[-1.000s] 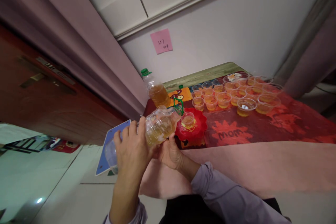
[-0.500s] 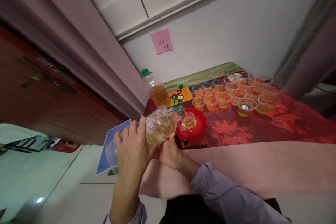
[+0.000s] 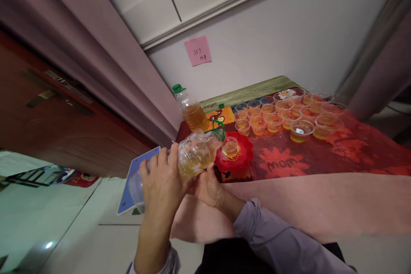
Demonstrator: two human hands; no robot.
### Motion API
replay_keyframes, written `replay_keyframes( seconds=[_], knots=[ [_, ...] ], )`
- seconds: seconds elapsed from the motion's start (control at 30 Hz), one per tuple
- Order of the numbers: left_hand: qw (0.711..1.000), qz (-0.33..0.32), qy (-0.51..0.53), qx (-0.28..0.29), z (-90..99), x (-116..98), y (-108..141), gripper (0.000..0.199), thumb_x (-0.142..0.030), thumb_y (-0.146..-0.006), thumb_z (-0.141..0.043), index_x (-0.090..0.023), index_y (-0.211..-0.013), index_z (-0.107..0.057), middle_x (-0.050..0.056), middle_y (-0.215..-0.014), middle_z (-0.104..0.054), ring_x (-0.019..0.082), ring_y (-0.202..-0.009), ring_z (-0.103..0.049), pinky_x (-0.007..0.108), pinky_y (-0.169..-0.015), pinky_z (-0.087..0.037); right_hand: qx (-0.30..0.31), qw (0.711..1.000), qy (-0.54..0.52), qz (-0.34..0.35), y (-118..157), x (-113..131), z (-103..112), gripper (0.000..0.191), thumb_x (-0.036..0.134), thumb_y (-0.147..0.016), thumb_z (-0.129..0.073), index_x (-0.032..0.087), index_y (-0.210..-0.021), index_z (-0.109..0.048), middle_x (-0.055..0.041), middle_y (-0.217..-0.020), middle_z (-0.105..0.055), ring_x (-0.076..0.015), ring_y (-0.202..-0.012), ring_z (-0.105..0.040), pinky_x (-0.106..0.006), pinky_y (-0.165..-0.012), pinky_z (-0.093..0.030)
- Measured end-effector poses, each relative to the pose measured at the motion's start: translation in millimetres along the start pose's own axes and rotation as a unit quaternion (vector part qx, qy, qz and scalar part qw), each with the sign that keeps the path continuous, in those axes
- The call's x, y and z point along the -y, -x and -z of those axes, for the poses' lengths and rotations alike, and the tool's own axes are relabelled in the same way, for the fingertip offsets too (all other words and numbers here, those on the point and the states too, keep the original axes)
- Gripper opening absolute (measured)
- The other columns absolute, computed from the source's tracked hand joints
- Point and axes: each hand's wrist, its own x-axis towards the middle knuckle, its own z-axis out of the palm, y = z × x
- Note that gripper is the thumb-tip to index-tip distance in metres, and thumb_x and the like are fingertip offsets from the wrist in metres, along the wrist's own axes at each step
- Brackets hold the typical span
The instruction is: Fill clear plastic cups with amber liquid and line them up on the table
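Note:
A clear bottle (image 3: 195, 154) of yellowish liquid lies tilted between my hands, its mouth and green handle toward the right. My left hand (image 3: 163, 180) wraps over its lower body. From beneath, my right hand (image 3: 207, 186) supports it near the shoulder, thumb up along its side. The mouth is at the left rim of a small clear cup (image 3: 230, 147) holding some liquid. That cup stands in a red scalloped dish (image 3: 245, 154). Whether liquid is flowing cannot be made out.
Behind stands another bottle (image 3: 194, 115) with a green cap. Several filled clear cups (image 3: 274, 123) are grouped on the red table cover (image 3: 279, 162). A loose green cap (image 3: 221, 105) lies near the wall. A blue board (image 3: 126, 192) is beside the held bottle.

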Motion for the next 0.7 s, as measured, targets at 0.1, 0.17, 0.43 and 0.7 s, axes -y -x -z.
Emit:
replay_keyframes(
  seconds=[0.1,0.17,0.43,0.7],
  knots=[
    [1.0,0.003,-0.007,0.002,1.6,-0.7,0.3,0.088,-0.046,-0.089,-0.078,-0.012,-0.163,-0.044,0.024,-0.152,-0.061,0.041,-0.128,-0.059,0.058,-0.116,-0.035,-0.001,1.0,0.007,0.003,0.0,0.3,-0.4,0.108,0.1,-0.056,-0.078,0.022,-0.131,-0.072,-0.0106,-0.119,-0.081,-0.0265,-0.1,-0.073,-0.041,-0.088,-0.061],
    [1.0,0.001,-0.01,0.006,2.6,-1.0,0.3,0.088,-0.046,-0.089,-0.078,-0.011,-0.162,-0.044,0.024,-0.152,-0.061,0.041,-0.128,-0.059,0.057,-0.116,-0.035,-0.002,1.0,0.005,0.002,-0.1,0.7,-1.2,0.109,0.1,-0.054,-0.078,0.022,-0.129,-0.073,-0.0109,-0.119,-0.081,-0.0264,-0.098,-0.073,-0.04,-0.087,-0.061],
    [1.0,0.003,-0.008,0.009,0.3,-0.1,-0.2,0.089,-0.047,-0.089,-0.077,-0.011,-0.163,-0.043,0.024,-0.154,-0.06,0.042,-0.128,-0.058,0.058,-0.116,-0.034,-0.011,1.0,0.005,-0.003,-0.3,1.6,-2.4,0.1,0.101,-0.065,-0.071,0.021,-0.125,-0.072,-0.011,-0.116,-0.08,-0.0256,-0.099,-0.071,-0.038,-0.085,-0.06],
    [1.0,0.004,0.001,0.007,1.1,-0.8,0.6,0.089,-0.047,-0.089,-0.077,-0.011,-0.163,-0.043,0.024,-0.155,-0.059,0.042,-0.13,-0.058,0.058,-0.118,-0.034,0.011,1.0,0.007,0.003,0.0,0.8,-1.3,0.106,0.1,-0.055,-0.079,0.023,-0.127,-0.073,-0.0084,-0.119,-0.08,-0.0247,-0.1,-0.071,-0.036,-0.087,-0.059]
  ],
)
